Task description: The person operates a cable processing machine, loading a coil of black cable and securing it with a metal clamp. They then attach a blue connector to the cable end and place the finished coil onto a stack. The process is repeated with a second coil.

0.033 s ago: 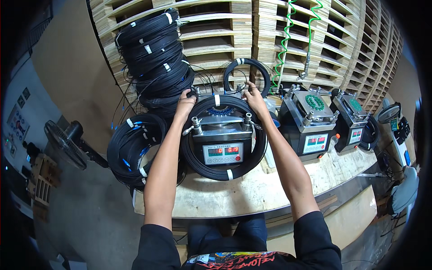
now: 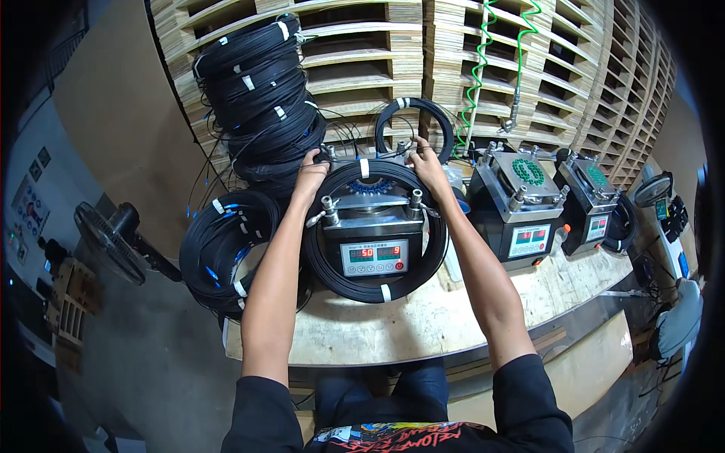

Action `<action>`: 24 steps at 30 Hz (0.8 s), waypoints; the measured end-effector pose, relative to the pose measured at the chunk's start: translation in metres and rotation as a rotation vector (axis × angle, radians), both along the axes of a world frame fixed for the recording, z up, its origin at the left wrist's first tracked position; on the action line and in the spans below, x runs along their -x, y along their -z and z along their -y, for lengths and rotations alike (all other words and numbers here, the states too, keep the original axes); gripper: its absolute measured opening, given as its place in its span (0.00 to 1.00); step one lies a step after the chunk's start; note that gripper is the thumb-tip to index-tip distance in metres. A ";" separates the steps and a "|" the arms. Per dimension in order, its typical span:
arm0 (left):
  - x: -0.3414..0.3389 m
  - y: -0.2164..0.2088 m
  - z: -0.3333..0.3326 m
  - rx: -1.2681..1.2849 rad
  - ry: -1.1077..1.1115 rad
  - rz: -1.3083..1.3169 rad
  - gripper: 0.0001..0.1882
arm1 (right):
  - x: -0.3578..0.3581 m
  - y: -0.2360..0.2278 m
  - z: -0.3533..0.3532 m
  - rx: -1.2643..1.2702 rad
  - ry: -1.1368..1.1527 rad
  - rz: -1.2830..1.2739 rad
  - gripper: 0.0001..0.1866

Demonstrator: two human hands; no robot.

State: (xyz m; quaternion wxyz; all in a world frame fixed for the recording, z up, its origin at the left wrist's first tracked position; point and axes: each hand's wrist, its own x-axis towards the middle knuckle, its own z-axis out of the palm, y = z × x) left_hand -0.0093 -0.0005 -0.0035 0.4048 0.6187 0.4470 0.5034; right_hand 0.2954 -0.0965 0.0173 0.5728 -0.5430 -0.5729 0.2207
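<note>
A box-shaped black polishing machine [image 2: 377,225] with a metal top stands before me, with a lit panel [image 2: 374,259] on its front. A coil of black cable [image 2: 325,275] tied with white tape hangs around its front. Blue connector ends ring the machine's top, behind the coil's upper edge. My left hand [image 2: 310,177] is closed at the machine's rear left corner post, and my right hand [image 2: 427,167] is closed at the rear right post. What their fingertips grip is too small and partly hidden. Front knobbed posts [image 2: 415,200] with small levers stand nearer me, untouched.
Tall stacked cable coils [image 2: 253,98] rise at the back left, above another coil [image 2: 198,257]. Behind the machine stands a smaller coil [image 2: 445,124]. Two similar machines [image 2: 498,215] sit rightward on the wooden table [image 2: 362,336]. A fan [image 2: 113,234] is left; green hoses [image 2: 483,53] hang behind.
The red digits on the front panel of the machine before me differ. My hands and the coils stay in the same places.
</note>
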 end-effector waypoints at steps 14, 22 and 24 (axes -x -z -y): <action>-0.006 -0.009 0.012 0.049 0.065 0.023 0.34 | -0.005 0.002 -0.005 0.000 0.061 0.079 0.26; -0.012 -0.014 0.021 0.019 0.053 -0.027 0.34 | -0.009 0.005 0.001 0.000 -0.026 -0.013 0.26; -0.006 -0.019 0.024 0.012 0.043 -0.028 0.35 | -0.004 0.002 0.001 -0.019 -0.042 -0.029 0.26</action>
